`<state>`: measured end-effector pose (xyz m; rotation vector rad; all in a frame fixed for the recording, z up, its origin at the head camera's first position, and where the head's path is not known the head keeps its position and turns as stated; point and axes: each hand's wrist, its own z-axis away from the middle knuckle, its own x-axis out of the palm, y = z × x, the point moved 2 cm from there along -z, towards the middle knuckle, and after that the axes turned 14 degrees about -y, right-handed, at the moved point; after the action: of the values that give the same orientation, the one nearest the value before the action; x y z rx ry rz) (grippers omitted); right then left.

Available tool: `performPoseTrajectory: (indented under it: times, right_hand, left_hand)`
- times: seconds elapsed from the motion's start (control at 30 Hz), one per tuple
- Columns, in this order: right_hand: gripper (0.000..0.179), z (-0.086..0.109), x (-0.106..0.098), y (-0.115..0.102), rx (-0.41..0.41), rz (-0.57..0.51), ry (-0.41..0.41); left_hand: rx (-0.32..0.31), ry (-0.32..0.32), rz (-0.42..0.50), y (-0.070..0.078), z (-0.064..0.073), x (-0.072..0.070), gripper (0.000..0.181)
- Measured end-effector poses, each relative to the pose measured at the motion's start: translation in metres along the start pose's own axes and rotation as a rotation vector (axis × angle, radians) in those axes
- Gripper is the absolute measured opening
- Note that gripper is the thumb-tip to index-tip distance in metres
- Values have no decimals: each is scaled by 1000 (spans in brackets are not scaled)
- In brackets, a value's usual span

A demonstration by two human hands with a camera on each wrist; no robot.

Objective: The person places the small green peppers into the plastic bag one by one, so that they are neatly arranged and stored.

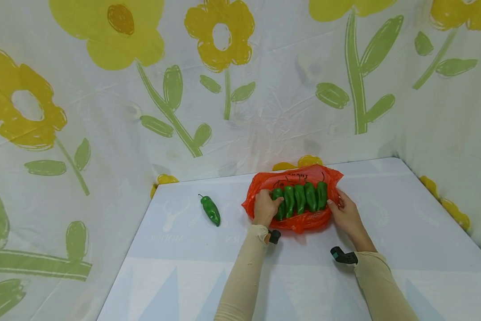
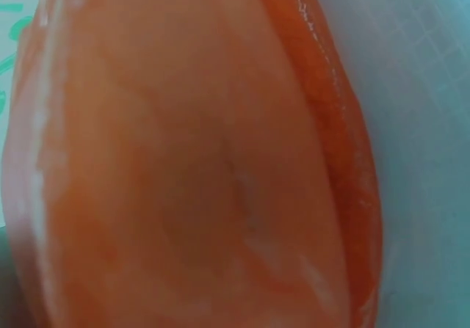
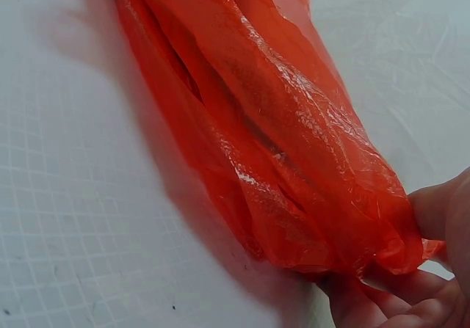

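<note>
A red plastic bag (image 1: 306,173) lies spread on the table with several green peppers (image 1: 300,199) in a row on it. At the row's left end, my left hand (image 1: 265,207) holds the outermost pepper (image 1: 279,212), thumb across it. The fingers are partly hidden there. My right hand (image 1: 346,216) pinches the bag's right edge, thumb above and fingers below. The right wrist view shows the folded red film (image 3: 272,137) gathered at the fingertips (image 3: 429,210). Blurred red film (image 2: 205,152) fills most of the left wrist view.
A single green pepper (image 1: 211,210) lies on the white table (image 1: 176,243), left of the bag. Behind and beside the table hangs a flower-patterned curtain (image 1: 272,107). Each wrist carries a small black camera (image 1: 343,256).
</note>
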<state>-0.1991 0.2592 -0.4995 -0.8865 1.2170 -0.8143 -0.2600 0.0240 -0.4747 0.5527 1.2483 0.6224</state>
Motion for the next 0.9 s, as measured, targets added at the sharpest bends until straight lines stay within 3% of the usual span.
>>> performPoseTrajectory:
  times: [0.73, 0.9]
  right_hand:
    - [65, 0, -1, 1, -18, -2, 7]
    - [66, 0, -1, 2, -7, -4, 8]
  left_hand:
    - [-26, -62, -9, -2, -1, 2, 35]
    - [-5, -58, -40, -2, 0, 1, 35]
